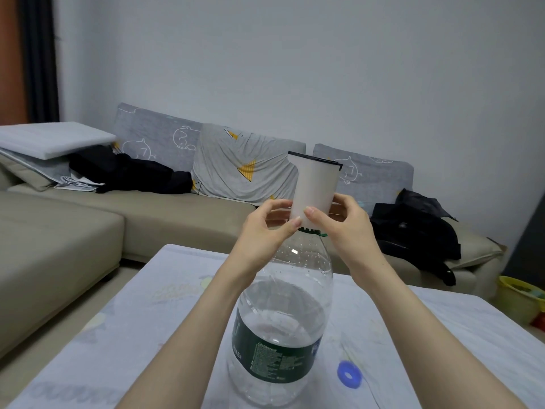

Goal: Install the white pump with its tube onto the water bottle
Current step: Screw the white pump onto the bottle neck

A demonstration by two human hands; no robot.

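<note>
White pump (314,187) atop clear water bottle (280,335), both hands (265,228) clamped on pump

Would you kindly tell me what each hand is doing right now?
Left hand: closed on the base of the white cylindrical plastic pump above the clear plastic water bottle.
Right hand: closed on the same pump.

I'm in my living room at home: beige L-shaped sofa (88,219) with grey cartoon-print cushion covers (156,137), dark clothes (129,172) dumped on it, and a low table (147,305) under a pale printed cloth.
</note>
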